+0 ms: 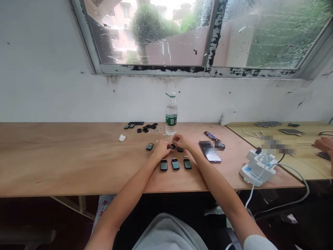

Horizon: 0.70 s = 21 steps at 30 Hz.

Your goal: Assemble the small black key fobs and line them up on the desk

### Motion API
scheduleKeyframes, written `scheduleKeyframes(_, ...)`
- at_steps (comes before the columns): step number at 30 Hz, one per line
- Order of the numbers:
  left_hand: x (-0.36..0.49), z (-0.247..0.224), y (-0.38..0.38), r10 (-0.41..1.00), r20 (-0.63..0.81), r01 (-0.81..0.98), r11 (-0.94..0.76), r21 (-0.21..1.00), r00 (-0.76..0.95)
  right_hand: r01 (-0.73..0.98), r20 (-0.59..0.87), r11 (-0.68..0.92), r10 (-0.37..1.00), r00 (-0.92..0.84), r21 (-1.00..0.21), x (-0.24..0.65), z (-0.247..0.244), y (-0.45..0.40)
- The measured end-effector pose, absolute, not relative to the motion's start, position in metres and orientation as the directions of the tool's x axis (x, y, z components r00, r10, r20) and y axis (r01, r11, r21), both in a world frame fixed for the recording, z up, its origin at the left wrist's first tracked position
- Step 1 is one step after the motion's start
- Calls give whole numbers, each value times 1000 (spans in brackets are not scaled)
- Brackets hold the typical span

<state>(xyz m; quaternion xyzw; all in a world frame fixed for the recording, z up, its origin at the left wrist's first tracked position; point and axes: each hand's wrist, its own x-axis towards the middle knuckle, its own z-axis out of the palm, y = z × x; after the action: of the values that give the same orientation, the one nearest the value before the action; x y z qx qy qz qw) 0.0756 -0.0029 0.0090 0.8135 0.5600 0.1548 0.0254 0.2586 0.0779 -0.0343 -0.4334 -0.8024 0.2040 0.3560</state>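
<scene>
My left hand (161, 148) and my right hand (182, 141) meet over a small black device (172, 146) on the wooden table (65, 159); both pinch at it with curled fingers. Another small black piece (180, 149) lies just under my right hand. Three small black devices with greenish screens (175, 164) lie in a row nearer to me. One more such device (149, 146) lies to the left of my left hand.
A water bottle (171, 116) stands behind my hands, with several black parts (142, 126) and small metal bits to its left. A phone (210, 151), a snack bar (211, 135) and a white power strip (257, 166) lie right. Another person's hand (324, 144) rests at the far right.
</scene>
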Motion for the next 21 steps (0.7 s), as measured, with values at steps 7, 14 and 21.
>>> scheduleKeyframes(7, 80, 11, -4, 925, 215, 911, -358, 203, 315, 600, 325, 506, 861, -390, -620, 256, -33, 73)
scheduleKeyframes(14, 87, 13, -7, 936, 212, 928, -322, 185, 282, 642, 261, 523, 847, -463, -561, 262, -28, 75)
scheduleKeyframes(21, 81, 12, -7, 924, 218, 915, -356, 189, 314, 597, 260, 561, 815, -518, -574, 275, -23, 75)
